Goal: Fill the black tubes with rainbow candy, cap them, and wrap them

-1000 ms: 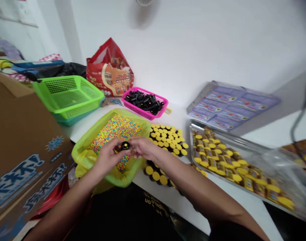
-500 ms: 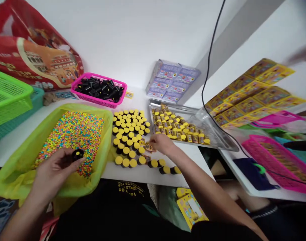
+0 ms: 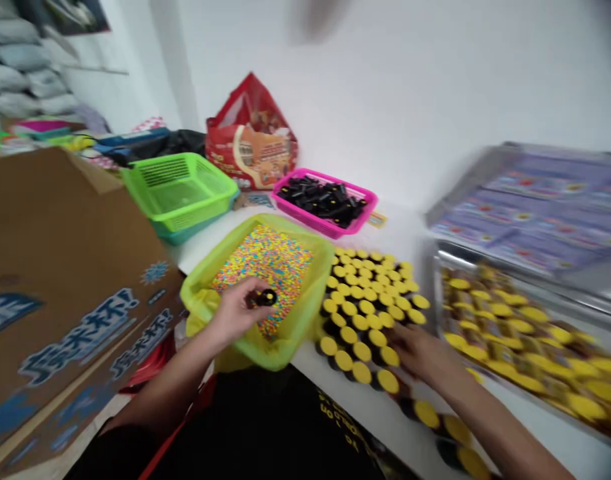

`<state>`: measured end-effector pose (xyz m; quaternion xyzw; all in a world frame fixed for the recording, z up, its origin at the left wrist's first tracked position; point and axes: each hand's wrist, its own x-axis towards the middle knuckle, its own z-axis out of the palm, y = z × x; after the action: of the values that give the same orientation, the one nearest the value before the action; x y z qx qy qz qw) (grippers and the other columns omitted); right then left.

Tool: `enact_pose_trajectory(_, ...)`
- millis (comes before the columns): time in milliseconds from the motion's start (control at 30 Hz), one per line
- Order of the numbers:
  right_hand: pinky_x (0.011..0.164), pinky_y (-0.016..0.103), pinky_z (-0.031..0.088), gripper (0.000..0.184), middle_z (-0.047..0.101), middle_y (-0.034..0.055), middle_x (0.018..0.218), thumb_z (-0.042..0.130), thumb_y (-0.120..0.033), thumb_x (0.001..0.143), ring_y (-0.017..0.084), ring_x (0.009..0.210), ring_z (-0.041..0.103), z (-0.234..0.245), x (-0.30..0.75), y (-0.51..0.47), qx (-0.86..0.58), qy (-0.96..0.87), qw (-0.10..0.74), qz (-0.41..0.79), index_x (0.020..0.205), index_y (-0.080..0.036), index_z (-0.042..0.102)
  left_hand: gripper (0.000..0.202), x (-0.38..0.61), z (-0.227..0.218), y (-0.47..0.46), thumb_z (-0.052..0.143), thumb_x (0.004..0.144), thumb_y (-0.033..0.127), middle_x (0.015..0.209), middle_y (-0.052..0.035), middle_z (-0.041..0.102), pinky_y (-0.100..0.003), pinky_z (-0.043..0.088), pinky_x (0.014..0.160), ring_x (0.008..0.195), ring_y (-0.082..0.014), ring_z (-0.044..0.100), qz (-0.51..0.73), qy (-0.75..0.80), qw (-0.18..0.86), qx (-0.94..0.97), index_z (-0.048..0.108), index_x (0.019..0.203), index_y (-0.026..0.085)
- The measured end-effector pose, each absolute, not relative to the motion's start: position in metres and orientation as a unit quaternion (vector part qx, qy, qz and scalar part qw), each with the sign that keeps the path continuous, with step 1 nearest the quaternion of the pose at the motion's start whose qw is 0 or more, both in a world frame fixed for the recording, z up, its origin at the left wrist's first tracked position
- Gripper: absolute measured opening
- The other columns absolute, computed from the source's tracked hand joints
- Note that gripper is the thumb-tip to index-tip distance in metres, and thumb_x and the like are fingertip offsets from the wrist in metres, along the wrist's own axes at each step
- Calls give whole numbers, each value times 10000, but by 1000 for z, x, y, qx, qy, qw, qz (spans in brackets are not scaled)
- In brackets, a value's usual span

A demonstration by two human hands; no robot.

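1 black tube with yellow cap point(image 3: 266, 298): small, probably light and stiff, best taken by its body. Located over the bead tray, clamped in the fingers of the left hand point(image 3: 233, 312). 1 right hand point(image 3: 423, 353): blurred, just above the rows; grip state cannot be told. Yellow-capped tubes point(image 3: 365, 313): dozens, upright on the desk point(image 3: 370, 417), exact count unclear. 1 yellow-green tray point(image 3: 310, 300) of coloured beads point(image 3: 265, 267). 1 pink basket point(image 3: 305, 215) of black tubes point(image 3: 323, 202), uncounted.
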<state>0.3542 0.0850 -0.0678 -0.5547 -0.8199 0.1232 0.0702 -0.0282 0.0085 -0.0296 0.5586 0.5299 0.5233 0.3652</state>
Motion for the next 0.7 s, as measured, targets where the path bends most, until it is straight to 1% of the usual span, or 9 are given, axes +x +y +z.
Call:
enact_pose_trajectory(67, 481, 337, 403, 189, 634, 70, 610, 596, -255, 710, 228, 518, 604, -69, 364, 87, -586, -791, 91, 148, 528, -268, 545, 276, -31, -29, 7, 812, 684, 250, 842, -40, 679, -262, 480, 664, 762, -163, 625, 531, 519, 354, 569, 670, 905, 167)
enact_pose_trajectory(100, 463, 350, 386, 209, 606, 65, 558, 600, -289, 706, 231, 476, 577, -67, 369, 86, -604, -775, 106, 153, 511, -282, 524, 274, -32, -28, 5, 810, 690, 245, 839, -40, 675, -260, 474, 657, 755, -159, 619, 535, 511, 348, 575, 671, 913, 165)
enact_pose_trajectory(200, 431, 367, 351, 143, 567, 54, 502, 618, -360, 676, 242, 422, 522, -43, 370, 75, -659, -716, 195, 127, 555, -334, 547, 265, -33, -24, 2, 806, 706, 232, 863, -51, 674, -264, 473, 670, 773, -159, 617, 548, 488, 332, 593, 676, 924, 159)
enact_pose_trajectory(267, 421, 372, 349, 128, 576, 52, 513, 605, -431, 710, 246, 425, 525, -19, 352, 63, -670, -673, 282, 137, 610, -358, 577, 265, -31, -21, 0, 811, 709, 243, 864, -54, 676, -260, 466, 665, 774, -157, 613, 552, 479, 327, 598, 680, 922, 158)
enact_pose_trajectory(333, 417, 366, 367, 175, 580, 44, 511, 601, -503, 752, 224, 415, 520, 3, 316, 50, -634, -634, 377, 232, 664, -352, 606, 278, -27, -19, 0, 825, 698, 270, 822, -45, 672, -244, 436, 618, 721, -143, 593, 550, 481, 332, 597, 679, 905, 157)
enact_pose_trajectory(400, 418, 330, 377, 227, 574, 28, 500, 691, -529, 714, 189, 420, 514, 19, 267, 40, -551, -597, 438, 384, 719, -307, 642, 294, -21, -18, 0, 840, 681, 295, 783, -32, 665, -230, 397, 571, 666, -126, 564, 540, 489, 344, 593, 675, 881, 158)
enact_pose_trajectory(467, 423, 293, 379, 284, 521, -24, 456, 737, -515, 678, 157, 395, 498, 26, 216, 36, -476, -561, 420, 531, 738, -252, 648, 302, -15, -17, 1, 846, 671, 299, 770, -23, 662, -224, 380, 556, 644, -117, 549, 533, 494, 359, 585, 668, 872, 161)
enact_pose_trajectory(533, 425, 262, 366, 275, 515, -42, 454, 740, -478, 675, 120, 384, 475, 23, 175, 39, -427, -554, 378, 607, 709, -218, 661, 310, -11, -16, 2, 850, 662, 292, 756, -12, 656, -225, 395, 570, 645, -116, 552, 540, 490, 378, 571, 658, 869, 164)
enact_pose_trajectory(700, 411, 229, 320, 251, 555, -41, 506, 704, -440, 683, 93, 395, 479, 6, 128, 51, -413, -545, 380, 623, 684, -192, 665, 358, -16, -17, 5, 874, 611, 314, 709, 6, 650, -251, 466, 637, 648, -125, 586, 583, 461, 448, 497, 623, 817, 163)
